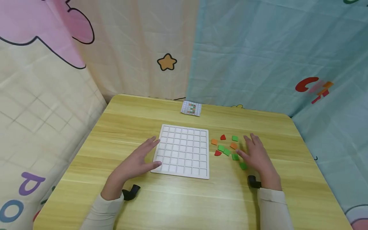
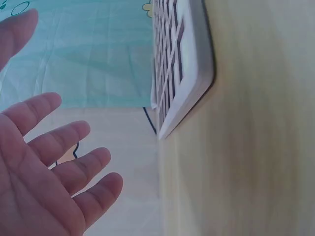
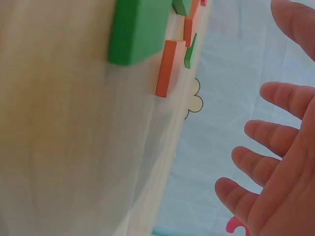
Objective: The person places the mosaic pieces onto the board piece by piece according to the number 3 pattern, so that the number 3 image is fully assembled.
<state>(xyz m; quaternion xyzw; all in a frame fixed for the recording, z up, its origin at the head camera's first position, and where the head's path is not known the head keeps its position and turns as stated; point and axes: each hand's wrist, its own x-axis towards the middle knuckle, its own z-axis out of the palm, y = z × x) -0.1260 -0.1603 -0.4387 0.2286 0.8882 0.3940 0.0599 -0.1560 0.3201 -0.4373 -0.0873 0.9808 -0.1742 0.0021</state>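
Note:
A white grid board (image 1: 184, 150) with square cells lies flat on the wooden table, all its cells bare. My left hand (image 1: 139, 161) hovers at the board's left edge, fingers spread and nothing held; its palm shows in the left wrist view, beside the board's raised rim (image 2: 197, 64). To the right of the board lie several loose tiles: green squares (image 1: 234, 138), orange pieces (image 1: 214, 141) and red quarter-round pieces (image 1: 223, 137). Over the right side of these tiles is my right hand (image 1: 257, 156), fingers apart and holding nothing. In the right wrist view a green tile (image 3: 140, 32) looms close.
Behind the board, near the table's far edge, lies a small pattern card (image 1: 191, 108) printed with a grid and coloured cells. Printed curtains (image 1: 244, 57) hang around the back and sides of the table (image 1: 178, 204).

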